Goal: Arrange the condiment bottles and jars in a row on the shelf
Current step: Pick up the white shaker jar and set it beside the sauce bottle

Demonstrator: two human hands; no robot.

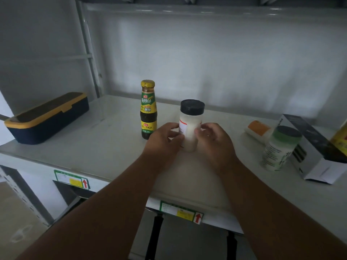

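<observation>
White jar (pixel 190 128) (black lid) upright beside dark sauce bottle (pixel 148 109), shelf (pixel 93 147)

We find a white shelf (pixel 105 147) bearing, left to right, a dark lidded box (pixel 47 119), an upright sauce bottle (pixel 148 109), a black-capped jar (pixel 190 124), a tube lying flat (pixel 257 130), a green-labelled jar (pixel 279 149) and a carton (pixel 315 152).

Left grip (pixel 163 140), right grip (pixel 214 138) curled inward

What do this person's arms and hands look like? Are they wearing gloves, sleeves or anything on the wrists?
Both arms are bare as far as the view shows: no sleeves reach the forearms. The left hand and right hand wear no gloves, and no watch, bracelet or ring can be seen. The fingers are uncovered, with no markings visible in the dim light.
</observation>
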